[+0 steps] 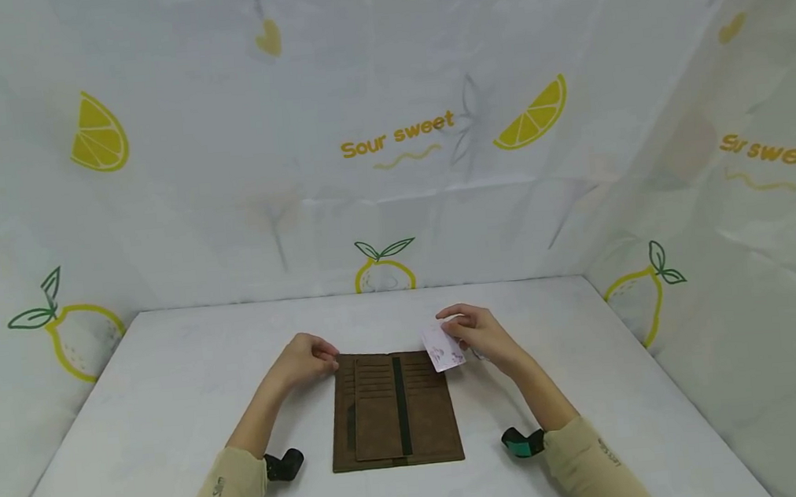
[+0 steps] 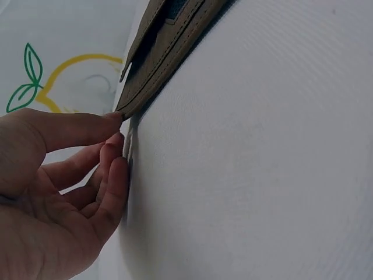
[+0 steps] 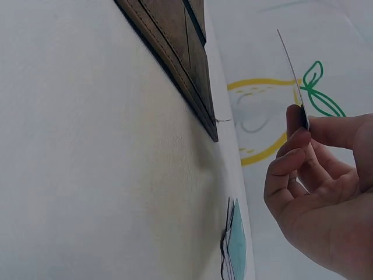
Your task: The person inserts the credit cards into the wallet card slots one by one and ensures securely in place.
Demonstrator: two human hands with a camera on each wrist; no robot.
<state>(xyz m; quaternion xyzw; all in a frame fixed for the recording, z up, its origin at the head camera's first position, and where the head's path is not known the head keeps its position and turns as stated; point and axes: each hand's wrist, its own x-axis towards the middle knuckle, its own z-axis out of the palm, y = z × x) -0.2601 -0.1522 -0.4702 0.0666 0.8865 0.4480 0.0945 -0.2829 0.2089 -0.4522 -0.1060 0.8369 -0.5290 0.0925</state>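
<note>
A brown wallet lies spread open on the white table, with rows of card slots in both halves and a dark band down the middle. At its far left corner my left hand pinches the edge; in the left wrist view the thumb lies on the corner. My right hand holds a pale printed card between thumb and fingers, over the wallet's far right corner. The right wrist view shows this card edge-on, raised above the table.
Beyond the wallet's right side, a small light-blue flat thing with dark edges lies on the table, partly hidden by the right hand in the head view. A white lemon-print cloth hangs behind the table. Black wrist-worn devices sit at both sleeves.
</note>
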